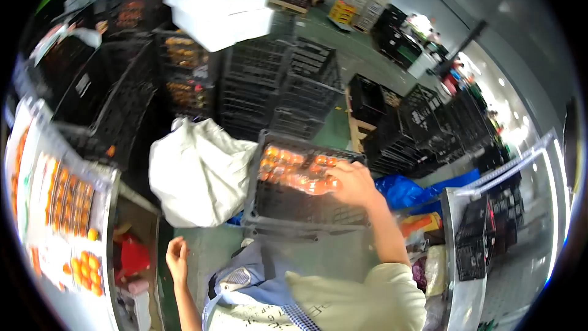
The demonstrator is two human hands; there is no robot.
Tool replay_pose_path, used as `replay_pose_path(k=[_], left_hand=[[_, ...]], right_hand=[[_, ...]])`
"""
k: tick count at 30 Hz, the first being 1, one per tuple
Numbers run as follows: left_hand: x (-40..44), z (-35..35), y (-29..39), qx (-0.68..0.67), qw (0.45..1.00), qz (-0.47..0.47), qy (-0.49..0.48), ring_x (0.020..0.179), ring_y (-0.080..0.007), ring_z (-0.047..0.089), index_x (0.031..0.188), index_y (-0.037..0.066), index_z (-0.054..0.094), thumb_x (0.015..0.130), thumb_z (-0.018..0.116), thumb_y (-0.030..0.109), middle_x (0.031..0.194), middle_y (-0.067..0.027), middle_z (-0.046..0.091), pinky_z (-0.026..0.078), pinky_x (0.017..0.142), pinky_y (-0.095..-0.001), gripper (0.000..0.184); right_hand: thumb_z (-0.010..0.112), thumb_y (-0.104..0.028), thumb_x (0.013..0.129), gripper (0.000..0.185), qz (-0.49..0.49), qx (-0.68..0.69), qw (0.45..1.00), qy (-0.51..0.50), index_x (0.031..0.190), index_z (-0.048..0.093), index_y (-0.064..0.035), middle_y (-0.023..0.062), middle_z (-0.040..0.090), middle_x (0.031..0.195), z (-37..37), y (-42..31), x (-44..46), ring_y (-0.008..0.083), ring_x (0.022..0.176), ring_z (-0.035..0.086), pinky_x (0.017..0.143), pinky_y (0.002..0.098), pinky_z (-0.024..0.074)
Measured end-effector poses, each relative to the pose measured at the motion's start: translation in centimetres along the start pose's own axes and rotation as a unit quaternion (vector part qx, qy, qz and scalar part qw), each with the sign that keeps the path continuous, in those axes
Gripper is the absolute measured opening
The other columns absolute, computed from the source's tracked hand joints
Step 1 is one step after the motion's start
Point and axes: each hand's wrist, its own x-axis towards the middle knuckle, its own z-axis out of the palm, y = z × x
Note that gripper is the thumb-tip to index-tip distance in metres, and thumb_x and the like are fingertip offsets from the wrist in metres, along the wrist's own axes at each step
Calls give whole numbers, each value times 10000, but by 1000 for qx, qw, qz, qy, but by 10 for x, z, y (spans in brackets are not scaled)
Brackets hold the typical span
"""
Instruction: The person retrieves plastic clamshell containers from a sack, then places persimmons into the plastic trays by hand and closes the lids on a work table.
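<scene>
two hands, one black crate [288, 207] and one white sack [196, 175] beside it; at least two clear packs [282, 157] show at the crate, their exact number hard to tell. the right hand [353, 182] grasps the right end of the nearest pack [308, 184] — it lies leftward of the fingers, in or just above the crate. the left hand [177, 253] is released, loosely curled, well apart from the crate. the packs are shiny plastic around round orange-red fruit [272, 153]; the crate is rectangular — the sack soft, creased.

nothing can be read; dark lettering [266, 317] on the pale shirt [358, 291] is unclear.
</scene>
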Motion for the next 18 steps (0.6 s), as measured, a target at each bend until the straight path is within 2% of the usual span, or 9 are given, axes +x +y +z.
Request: replay_pose_path(k=[3, 6, 8, 10, 11, 13, 14, 16, 18], left_hand=[[-19, 6, 30, -93, 995, -39, -8, 742, -94, 560, 1104, 43, 575, 877, 599, 189, 920, -38, 615, 473, 648, -240, 272], [-45, -14, 48, -230, 959, -127, -107, 1002, -291, 572, 1309, 47, 374, 915, 446, 468, 1241, -194, 489, 480, 863, -409, 581], [-71, -46, 62, -358, 903, -189, -145, 1093, -347, 511, 1348, 41, 328, 842, 373, 663, 1285, -216, 439, 440, 906, -481, 803], [-99, -84, 47, -489, 831, -199, -174, 1183, -322, 457, 1381, 28, 276, 828, 329, 700, 1363, -199, 376, 388, 964, -493, 872], [-128, -107, 46, -535, 817, -170, -129, 1221, -311, 421, 1384, 11, 263, 828, 325, 700, 1379, -192, 359, 359, 994, -481, 887], [-154, -134, 37, -587, 788, -132, -130, 1301, -265, 322, 1384, -11, 263, 839, 341, 682, 1433, -150, 290, 284, 1051, -454, 885], [-192, -149, 32, -636, 761, -87, -97, 1255, -253, 395, 1360, -11, 315, 876, 399, 591, 1388, -151, 366, 360, 1009, -396, 777], [-236, -191, 14, -563, 822, -89, 5, 1163, -235, 494, 1327, -13, 368, 894, 508, 414, 1302, -140, 467, 441, 935, -363, 624], [-289, -202, 10, -554, 823, -80, 97, 1104, -216, 537, 1307, -3, 394, 876, 550, 301, 1231, -129, 518, 470, 901, -346, 550]], right_hand=[[720, -191, 545, 382, -76, 30, 994, 74, 910, 636, -117, 60, 605, 878, -30, -66, 15, 263, 825, 579, 713, 370, 428], [712, -135, 510, 344, -176, 126, 973, 79, 847, 650, -104, 61, 602, 844, -16, -139, 29, 279, 766, 557, 677, 360, 424], [698, -102, 479, 363, -295, 222, 928, 55, 839, 654, -98, 56, 605, 824, -8, -201, 40, 274, 738, 544, 657, 361, 426], [691, -88, 457, 381, -430, 289, 855, 26, 836, 656, -106, 37, 614, 812, 9, -263, 53, 245, 718, 554, 653, 353, 428], [686, -79, 459, 384, -508, 307, 805, -6, 841, 657, -113, 26, 616, 818, 13, -303, 62, 231, 725, 562, 657, 346, 426], [679, -62, 468, 394, -590, 313, 743, -44, 856, 655, -124, 5, 618, 832, 22, -355, 64, 203, 737, 576, 675, 333, 419], [676, -54, 474, 400, -645, 311, 694, -78, 866, 653, -130, -4, 619, 840, 18, -395, 61, 190, 742, 581, 690, 326, 414], [672, -44, 508, 392, -707, 288, 640, -90, 888, 642, -137, -7, 617, 874, 30, -469, 51, 186, 784, 581, 740, 338, 399], [668, -41, 524, 381, -753, 309, 572, -102, 890, 637, -141, -6, 615, 893, 24, -511, 50, 186, 813, 578, 764, 348, 392]])
